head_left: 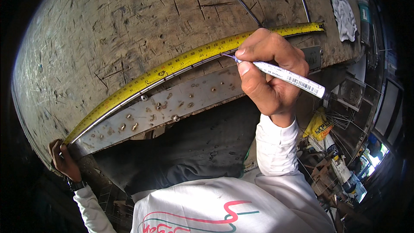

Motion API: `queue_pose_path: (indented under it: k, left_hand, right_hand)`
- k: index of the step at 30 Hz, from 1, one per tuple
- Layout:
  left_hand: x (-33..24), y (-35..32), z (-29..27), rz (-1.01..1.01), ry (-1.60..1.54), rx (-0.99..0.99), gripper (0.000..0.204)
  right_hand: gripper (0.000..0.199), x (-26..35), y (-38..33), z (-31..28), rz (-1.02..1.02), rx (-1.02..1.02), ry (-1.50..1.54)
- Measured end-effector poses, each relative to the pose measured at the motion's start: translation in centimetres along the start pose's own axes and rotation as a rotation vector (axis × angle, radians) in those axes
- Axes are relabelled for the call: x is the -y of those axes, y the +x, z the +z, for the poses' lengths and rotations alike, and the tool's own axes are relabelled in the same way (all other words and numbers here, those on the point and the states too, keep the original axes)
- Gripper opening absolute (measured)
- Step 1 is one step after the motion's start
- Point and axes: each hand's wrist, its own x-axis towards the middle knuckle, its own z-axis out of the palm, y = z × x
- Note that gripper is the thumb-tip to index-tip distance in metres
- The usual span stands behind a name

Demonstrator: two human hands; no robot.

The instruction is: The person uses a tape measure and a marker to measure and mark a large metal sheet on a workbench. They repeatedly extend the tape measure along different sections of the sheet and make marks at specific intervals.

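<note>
The step in hand seems to be marking the thin, shiny metal rod (pixel 177 73) against the yellow steel measuring tape (pixel 189 57). To do it well, the tape should lie tight and parallel along the rod, its start level with the rod's end, and the pen should make one short, fine stroke, with the eye straight above it.

The right hand (pixel 278 54) pinches the white marker pen (pixel 293 79) between thumb and fingers, near its purple tip, which is just beside the tape's lower edge and the rod. The left hand (pixel 64 159) has its fingers bent at the far left end of tape and rod; I cannot tell how firmly they press. The rod lies between both hands, on the worn wooden desk (pixel 108 30).
</note>
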Motion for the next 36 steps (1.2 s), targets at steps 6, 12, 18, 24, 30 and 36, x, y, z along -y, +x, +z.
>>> queue_pose_path:
  k: [6, 12, 18, 24, 30, 36]
  left_hand:
    - [0.0, -0.1, -0.1, -0.018, 0.021, -0.003, 0.015]
    - [0.0, 0.0, 0.1, 0.004, 0.000, -0.016, 0.015]
    - [-0.4, 0.1, 0.1, 0.017, 0.013, -0.025, 0.013]
    - [0.1, 0.0, 0.3, 0.024, 0.011, -0.036, 0.012]
    - [-0.6, 0.4, 0.3, 0.007, 0.037, -0.037, 0.014]
    - [-0.5, 0.1, 0.4, -0.011, 0.013, -0.030, 0.019]
  right_hand:
    - [0.006, 0.2, 0.2, 0.5, 0.041, -0.062, 0.005]
    - [0.011, -0.3, 0.1, -0.1, -0.034, 0.008, 0.001]
    - [0.015, 0.0, -0.1, -0.4, 0.024, 0.029, 0.035]
    - [0.019, 0.9, -0.1, -2.3, 0.162, -0.203, 0.279]
    - [0.009, -0.7, -0.2, -3.3, 0.085, -0.120, 0.174]
    - [0.010, -0.8, -0.2, -3.0, 0.060, -0.039, -0.030]
